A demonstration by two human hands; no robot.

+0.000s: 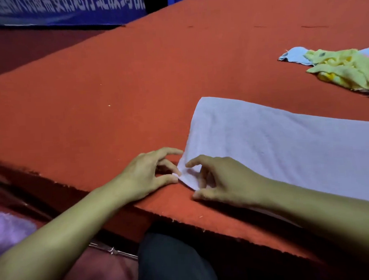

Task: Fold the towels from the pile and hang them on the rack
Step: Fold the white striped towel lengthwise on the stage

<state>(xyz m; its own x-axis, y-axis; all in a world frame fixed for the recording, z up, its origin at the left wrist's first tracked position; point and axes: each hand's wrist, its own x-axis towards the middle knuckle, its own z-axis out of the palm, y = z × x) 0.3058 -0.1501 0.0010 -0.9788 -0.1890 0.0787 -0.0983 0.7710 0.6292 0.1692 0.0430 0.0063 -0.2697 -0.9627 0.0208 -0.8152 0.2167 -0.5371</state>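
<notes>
A white towel (275,143) lies spread flat on the red table (112,90), running off frame to the right. Both hands work its near-left corner. The left hand (147,174), fingers curled, w/ thumb and forefinger nipping the corner tip. The right hand (222,178), half open, w/ fingertips pressing the towel just beside that corner. Far right of the towel, well apart, sits the pile (344,69): yellow and light-blue cloths, crumpled.
</notes>
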